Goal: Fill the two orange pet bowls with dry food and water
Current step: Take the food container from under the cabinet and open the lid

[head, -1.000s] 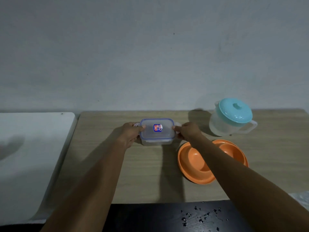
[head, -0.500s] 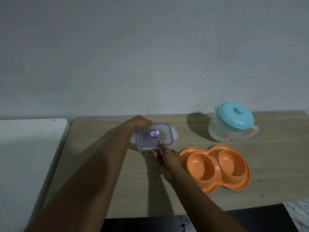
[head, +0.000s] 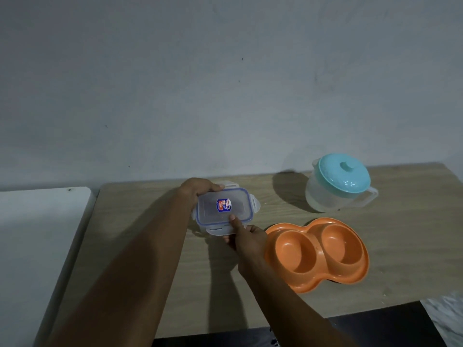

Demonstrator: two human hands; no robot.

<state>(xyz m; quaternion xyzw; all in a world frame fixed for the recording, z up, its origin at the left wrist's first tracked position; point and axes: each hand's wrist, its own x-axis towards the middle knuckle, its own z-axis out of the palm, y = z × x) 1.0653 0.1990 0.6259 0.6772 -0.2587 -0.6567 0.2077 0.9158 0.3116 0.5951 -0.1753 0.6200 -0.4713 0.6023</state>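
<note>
A clear plastic food container (head: 220, 209) with a blue-rimmed snap lid and a red-blue sticker sits on the wooden table (head: 400, 234). My left hand (head: 198, 189) grips its far left corner. My right hand (head: 244, 236) is at its near edge, thumb on the lid and fingers curled under the open front flap. The orange double pet bowl (head: 318, 254) lies just right of my right hand, both wells looking empty. A clear jug with a teal lid (head: 338, 186) stands behind the bowl.
A white surface (head: 37, 246) adjoins the table on the left. The grey wall runs right behind the table. A dark strip (head: 375, 326) lies along the table's near edge.
My hands shifted from the container's two short ends: the left now holds the far corner, the right came round to the near edge. The front flap is now unlatched.
</note>
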